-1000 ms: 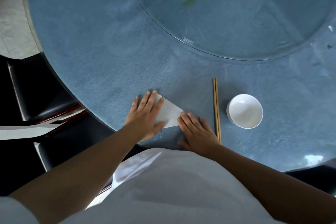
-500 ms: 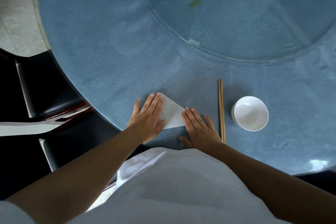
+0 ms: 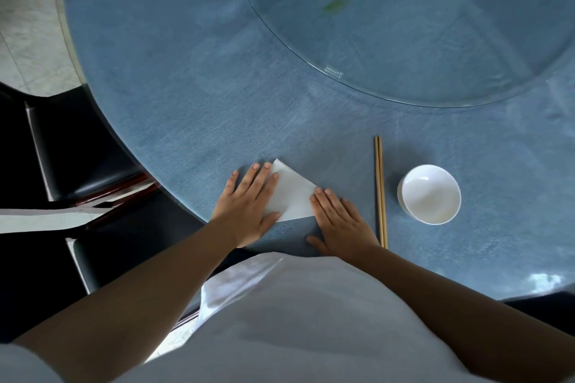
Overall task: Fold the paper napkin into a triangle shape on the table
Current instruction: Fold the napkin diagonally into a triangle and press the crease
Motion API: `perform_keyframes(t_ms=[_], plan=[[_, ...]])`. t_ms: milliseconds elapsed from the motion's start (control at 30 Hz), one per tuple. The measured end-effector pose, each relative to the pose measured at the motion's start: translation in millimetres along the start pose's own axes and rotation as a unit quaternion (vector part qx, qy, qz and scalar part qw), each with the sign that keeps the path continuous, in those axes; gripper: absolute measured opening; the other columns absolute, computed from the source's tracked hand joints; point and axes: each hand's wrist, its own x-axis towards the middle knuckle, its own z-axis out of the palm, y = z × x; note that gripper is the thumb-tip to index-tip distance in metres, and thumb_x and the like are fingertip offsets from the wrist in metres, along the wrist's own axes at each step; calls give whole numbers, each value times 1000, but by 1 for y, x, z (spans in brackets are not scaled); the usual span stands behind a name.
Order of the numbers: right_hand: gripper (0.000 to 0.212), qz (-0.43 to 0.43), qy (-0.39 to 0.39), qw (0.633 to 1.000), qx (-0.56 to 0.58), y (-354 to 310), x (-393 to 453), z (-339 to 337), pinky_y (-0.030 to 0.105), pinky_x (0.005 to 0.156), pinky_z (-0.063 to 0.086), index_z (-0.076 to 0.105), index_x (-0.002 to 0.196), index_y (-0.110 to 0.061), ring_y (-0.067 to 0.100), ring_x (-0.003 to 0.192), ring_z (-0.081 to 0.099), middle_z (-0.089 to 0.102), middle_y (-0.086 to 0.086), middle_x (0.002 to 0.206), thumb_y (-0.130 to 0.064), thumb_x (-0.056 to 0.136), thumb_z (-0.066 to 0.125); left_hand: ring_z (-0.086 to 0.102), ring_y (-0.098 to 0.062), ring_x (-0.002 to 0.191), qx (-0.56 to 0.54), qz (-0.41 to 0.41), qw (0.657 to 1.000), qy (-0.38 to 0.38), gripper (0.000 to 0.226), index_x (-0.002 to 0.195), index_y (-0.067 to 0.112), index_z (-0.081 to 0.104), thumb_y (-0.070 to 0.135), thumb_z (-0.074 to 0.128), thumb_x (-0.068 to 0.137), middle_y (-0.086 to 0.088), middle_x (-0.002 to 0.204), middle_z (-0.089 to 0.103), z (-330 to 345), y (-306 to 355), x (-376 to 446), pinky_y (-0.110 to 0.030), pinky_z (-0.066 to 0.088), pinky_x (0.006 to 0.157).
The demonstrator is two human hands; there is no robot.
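A white paper napkin (image 3: pixel 292 196), folded into a triangle, lies flat on the blue table (image 3: pixel 193 109) near its front edge. My left hand (image 3: pixel 249 205) rests flat on the napkin's left part, fingers spread, covering that side. My right hand (image 3: pixel 340 221) lies flat on the table at the napkin's right corner, its fingertips touching the paper's edge. Neither hand grips the napkin.
A pair of wooden chopsticks (image 3: pixel 380 190) lies just right of my right hand, and a white bowl (image 3: pixel 429 194) stands beyond them. A glass turntable (image 3: pixel 404 50) covers the far part of the table. Black chairs (image 3: pixel 77 152) stand at the left.
Both hands stay pressed flat on the napkin. My right hand has slid slightly along the right corner; the napkin itself has not shifted on the table.
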Motion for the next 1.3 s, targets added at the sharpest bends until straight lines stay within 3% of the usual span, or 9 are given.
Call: perform_keyframes(t_ms=[233, 467, 533, 633, 700, 900, 1100, 1300], plan=[[82, 28, 3, 1000, -4, -3, -4, -3, 49, 103, 38, 44, 139, -3, 27, 134, 42, 44, 14, 146, -63, 83, 34, 7, -27, 149, 13, -20, 999, -23, 79, 154, 12, 9, 61, 19, 93, -10, 164, 9, 3, -13, -20, -54, 12, 118], [83, 25, 7, 1000, 14, -9, 4, -5, 53, 103, 37, 45, 139, -3, 29, 134, 42, 43, 15, 146, -63, 82, 33, -13, -20, 148, -21, -92, 995, -29, 76, 154, 16, -6, 59, 14, 95, -2, 161, -13, 14, -22, -61, -46, -4, 119], [82, -3, 4, 1000, 4, -13, 7, -3, 50, 101, 40, 47, 137, -5, 27, 133, 43, 45, 13, 145, -65, 83, 32, -7, -22, 149, -27, -79, 996, -20, 74, 154, 15, 0, 57, 16, 96, -3, 162, -6, 14, -22, -72, -46, 0, 119], [82, -37, -7, 999, -15, -15, 9, 2, 49, 101, 40, 47, 138, -8, 24, 134, 43, 44, 12, 146, -66, 83, 31, 13, -30, 148, -5, 12, 1000, -25, 70, 154, 16, 12, 55, 20, 97, -7, 162, 10, 14, -25, -82, -51, 16, 117], [82, -36, -12, 999, -13, -14, 9, 5, 50, 101, 39, 46, 139, -7, 24, 134, 42, 43, 11, 147, -65, 83, 30, 11, -30, 148, 1, 35, 998, -42, 70, 154, 19, 9, 56, 21, 96, -5, 162, 8, 15, -30, -88, -53, 17, 117], [81, -16, -18, 1000, -4, -7, 4, 12, 50, 108, 31, 35, 144, -8, 23, 140, 32, 35, 11, 152, -61, 83, 38, -5, -27, 148, 22, 23, 998, -56, 72, 153, 24, -5, 61, 15, 94, -2, 162, -7, 18, -36, -97, -52, 9, 118], [79, 10, -15, 1000, -4, 5, -6, 15, 43, 114, 17, 15, 150, -13, 21, 146, 12, 18, 6, 159, -60, 89, 29, 18, -34, 147, 21, -35, 998, -54, 70, 154, 28, 14, 58, 23, 92, -10, 162, 13, 14, -35, -115, -57, 24, 112], [79, 32, -21, 999, -17, 10, -14, 18, 41, 116, 3, 2, 151, -12, 19, 147, -2, 5, 6, 161, -62, 92, 17, 15, -34, 146, -26, -103, 993, -49, 67, 153, 33, 19, 56, 39, 93, -11, 164, 7, 9, -24, -126, -56, 23, 110]])
